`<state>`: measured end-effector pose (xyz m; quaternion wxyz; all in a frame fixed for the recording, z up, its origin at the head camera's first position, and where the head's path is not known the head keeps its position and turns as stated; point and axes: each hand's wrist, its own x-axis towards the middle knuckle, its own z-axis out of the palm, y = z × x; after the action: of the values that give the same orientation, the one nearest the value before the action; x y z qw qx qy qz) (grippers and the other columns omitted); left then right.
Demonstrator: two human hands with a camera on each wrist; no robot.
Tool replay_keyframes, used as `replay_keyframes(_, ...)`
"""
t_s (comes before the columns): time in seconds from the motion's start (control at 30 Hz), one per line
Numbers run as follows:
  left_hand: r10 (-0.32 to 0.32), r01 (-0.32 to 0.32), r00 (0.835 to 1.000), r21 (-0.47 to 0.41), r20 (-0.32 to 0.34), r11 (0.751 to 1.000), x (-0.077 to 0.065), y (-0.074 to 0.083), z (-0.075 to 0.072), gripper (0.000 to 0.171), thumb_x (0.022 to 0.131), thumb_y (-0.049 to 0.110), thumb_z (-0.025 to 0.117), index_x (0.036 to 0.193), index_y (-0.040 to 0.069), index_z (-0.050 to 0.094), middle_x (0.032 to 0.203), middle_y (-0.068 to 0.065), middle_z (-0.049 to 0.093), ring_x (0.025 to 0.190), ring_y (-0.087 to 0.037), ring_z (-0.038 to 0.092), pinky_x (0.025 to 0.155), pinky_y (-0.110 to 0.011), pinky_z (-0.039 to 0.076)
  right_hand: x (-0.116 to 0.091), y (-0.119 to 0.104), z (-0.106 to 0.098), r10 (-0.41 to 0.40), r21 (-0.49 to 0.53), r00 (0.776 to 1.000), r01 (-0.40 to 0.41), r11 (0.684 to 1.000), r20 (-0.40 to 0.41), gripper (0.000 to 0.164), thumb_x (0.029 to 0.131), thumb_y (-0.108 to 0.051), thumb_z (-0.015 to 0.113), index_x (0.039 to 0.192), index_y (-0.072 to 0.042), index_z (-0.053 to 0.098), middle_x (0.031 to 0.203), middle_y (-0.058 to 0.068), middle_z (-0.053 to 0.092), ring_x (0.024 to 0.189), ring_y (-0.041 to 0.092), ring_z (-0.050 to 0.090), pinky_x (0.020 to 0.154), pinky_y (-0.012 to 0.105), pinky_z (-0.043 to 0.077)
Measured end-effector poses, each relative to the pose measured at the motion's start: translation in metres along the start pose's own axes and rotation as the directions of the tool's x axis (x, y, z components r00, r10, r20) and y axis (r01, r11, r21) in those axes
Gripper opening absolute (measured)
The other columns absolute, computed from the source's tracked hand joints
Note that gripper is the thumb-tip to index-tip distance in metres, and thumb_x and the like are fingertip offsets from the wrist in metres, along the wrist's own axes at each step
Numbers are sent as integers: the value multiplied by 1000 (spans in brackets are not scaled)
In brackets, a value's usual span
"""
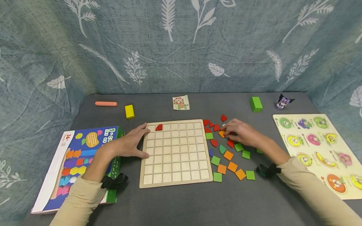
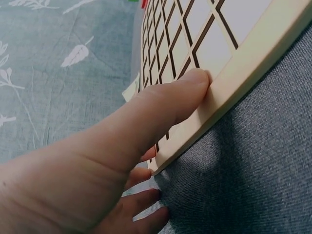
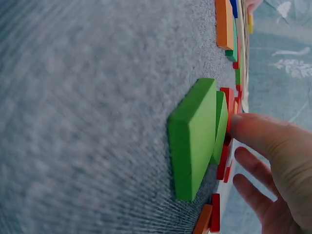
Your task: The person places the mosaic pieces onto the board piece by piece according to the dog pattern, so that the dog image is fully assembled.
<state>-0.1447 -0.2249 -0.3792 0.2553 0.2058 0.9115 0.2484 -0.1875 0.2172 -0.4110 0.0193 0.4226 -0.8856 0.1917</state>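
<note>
A square wooden grid board (image 1: 176,185) lies on the table with a red quarter-circle tile (image 1: 159,127) in its top row. My left hand (image 1: 128,142) rests at the board's left edge, fingers spread; in the left wrist view its thumb (image 2: 170,100) lies on the rim. Among loose tiles right of the board is my right hand (image 1: 240,131). Its fingertips are at an orange tile (image 1: 222,134) and a small white piece (image 1: 224,126). The right wrist view shows the thumb (image 3: 253,131) beside a red tile (image 3: 227,105); whether anything is pinched is hidden.
Several green, orange and red tiles lie below the right hand, including a green square (image 1: 217,177). A game box (image 1: 82,163) stands left, a fruit puzzle board (image 1: 322,147) right. At the back are a pattern card (image 1: 181,103), yellow block (image 1: 129,111), green block (image 1: 256,104) and figurine (image 1: 283,102).
</note>
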Motion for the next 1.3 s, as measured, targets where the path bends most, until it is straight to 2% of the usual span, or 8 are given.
replay_keyframes(0.17,16,-16,1000,-19,15,1000,1,-1,0,94,83,41,75,151,0,23,162,-25,-1,148,-48,4,113,-68,16,0,7,0,-45,-10,999,45,999,-17,13,80,-8,78,92,-11,76,105,7,71,97,22,59,76,35,53)
replay_keyframes(0.4,40,-40,999,-15,23,999,0,0,-2,92,85,38,73,152,0,22,162,-24,-2,148,-48,4,113,-67,19,4,6,-1,-72,98,982,90,991,-174,24,76,-4,80,98,-11,75,99,4,69,86,17,63,69,34,53)
replay_keyframes(0.5,43,-43,999,-14,23,999,-1,1,-1,92,86,37,73,152,-1,22,162,-24,-3,147,-48,5,112,-66,21,9,3,0,-91,136,973,122,983,-211,26,76,-2,79,99,-11,75,98,4,69,83,17,64,67,33,53)
replay_keyframes(0.8,33,-32,999,-22,38,999,0,0,0,93,87,38,72,153,1,19,162,-23,-5,148,-48,6,112,-65,23,19,-5,5,-90,172,974,127,977,-208,25,76,-3,79,100,-11,75,99,5,69,81,18,63,64,32,52)
replay_keyframes(0.93,27,-26,999,-32,45,999,0,-1,-1,94,87,37,72,153,0,18,162,-23,-7,147,-48,7,111,-64,25,44,-22,11,-61,200,987,91,976,-148,22,82,-9,76,104,-10,74,102,6,69,80,18,62,64,30,50)
replay_keyframes(1.13,23,-22,998,-32,53,999,0,-1,-2,95,86,39,72,154,0,17,162,-23,-7,147,-48,8,110,-64,27,108,-57,35,-89,249,995,99,963,-51,20,87,-16,72,104,-7,74,102,8,69,82,17,65,70,25,53)
replay_keyframes(1.3,16,-14,998,-29,65,999,2,-1,-1,96,86,40,72,154,0,17,162,-23,-8,148,-48,8,111,-63,27,150,-76,53,-75,218,997,67,974,30,19,89,-17,70,104,-6,73,101,7,68,82,15,62,72,21,50)
